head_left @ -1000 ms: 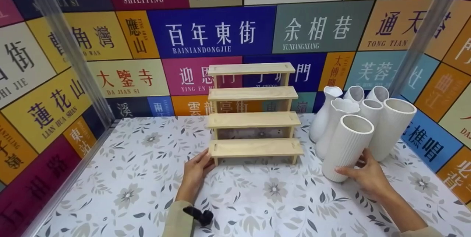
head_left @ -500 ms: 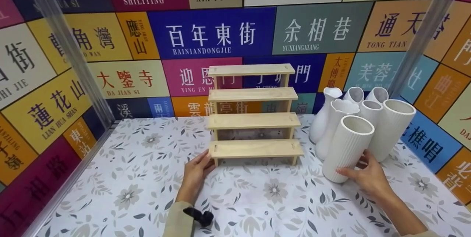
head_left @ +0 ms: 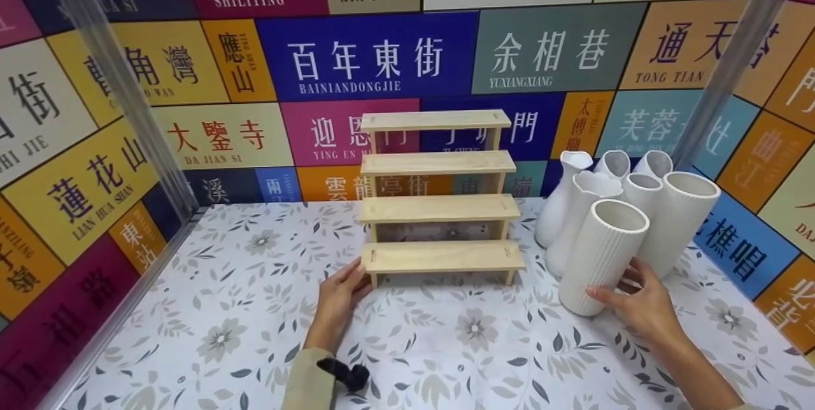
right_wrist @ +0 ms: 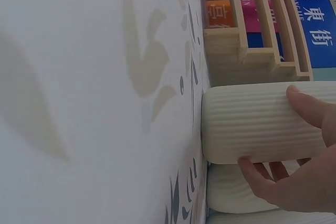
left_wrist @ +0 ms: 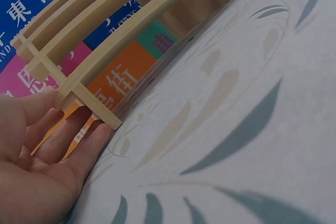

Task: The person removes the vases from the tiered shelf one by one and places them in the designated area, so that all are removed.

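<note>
A pale wooden tiered shelf point(head_left: 440, 207) stands upright on the table against the back wall. At its lower left front corner, my left hand point(head_left: 342, 289) holds the end, thumb at the board and fingers about the short leg, as the left wrist view shows. My right hand point(head_left: 643, 308) grips a white ribbed cylindrical vase point(head_left: 602, 257) low down, thumb on its near side and fingers round the right side. In the right wrist view the base of this vase point(right_wrist: 252, 124) rests at the tabletop. Part of the fingers is hidden behind the vase.
Several other white vases stand close behind the held one, including a fluted-rim vase point(head_left: 560, 200) and a wide ribbed vase point(head_left: 684, 225). A floral cloth point(head_left: 255, 327) covers the table. Clear corner posts point(head_left: 137, 98) and sign-printed walls point(head_left: 369, 53) enclose it.
The ribbed vase has shifted very slightly to the right with my right hand. My left hand and the shelf stay in place.
</note>
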A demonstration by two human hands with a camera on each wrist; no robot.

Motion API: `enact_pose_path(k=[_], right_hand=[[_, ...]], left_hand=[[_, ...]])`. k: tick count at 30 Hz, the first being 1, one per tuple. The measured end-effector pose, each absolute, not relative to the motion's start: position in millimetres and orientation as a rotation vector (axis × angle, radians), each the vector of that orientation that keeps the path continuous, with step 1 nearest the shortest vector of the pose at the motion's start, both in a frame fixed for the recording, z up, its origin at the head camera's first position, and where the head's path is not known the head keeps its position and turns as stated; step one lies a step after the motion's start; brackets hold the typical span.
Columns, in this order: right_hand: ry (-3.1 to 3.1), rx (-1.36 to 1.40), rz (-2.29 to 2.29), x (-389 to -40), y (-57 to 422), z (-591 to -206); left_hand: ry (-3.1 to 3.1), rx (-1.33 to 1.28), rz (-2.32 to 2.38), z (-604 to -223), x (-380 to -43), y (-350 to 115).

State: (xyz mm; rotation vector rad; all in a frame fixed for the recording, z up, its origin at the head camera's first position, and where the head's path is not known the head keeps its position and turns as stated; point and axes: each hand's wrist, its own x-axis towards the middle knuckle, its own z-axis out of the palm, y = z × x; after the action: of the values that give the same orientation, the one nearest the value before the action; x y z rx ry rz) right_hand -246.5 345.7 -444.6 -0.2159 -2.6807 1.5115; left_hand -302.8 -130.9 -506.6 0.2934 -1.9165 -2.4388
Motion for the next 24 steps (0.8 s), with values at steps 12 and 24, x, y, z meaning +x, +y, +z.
enact_pose_path(k=[12, 24], right_hand=[[-2.582, -0.314, 1.606, -239, 349, -428], [-2.340, -0.168, 1.337, -215, 343, -372]], left_hand=[[-1.948, 0.334, -2.425, -505, -303, -127], [-2.033, 0.415, -2.426, -493, -304, -133]])
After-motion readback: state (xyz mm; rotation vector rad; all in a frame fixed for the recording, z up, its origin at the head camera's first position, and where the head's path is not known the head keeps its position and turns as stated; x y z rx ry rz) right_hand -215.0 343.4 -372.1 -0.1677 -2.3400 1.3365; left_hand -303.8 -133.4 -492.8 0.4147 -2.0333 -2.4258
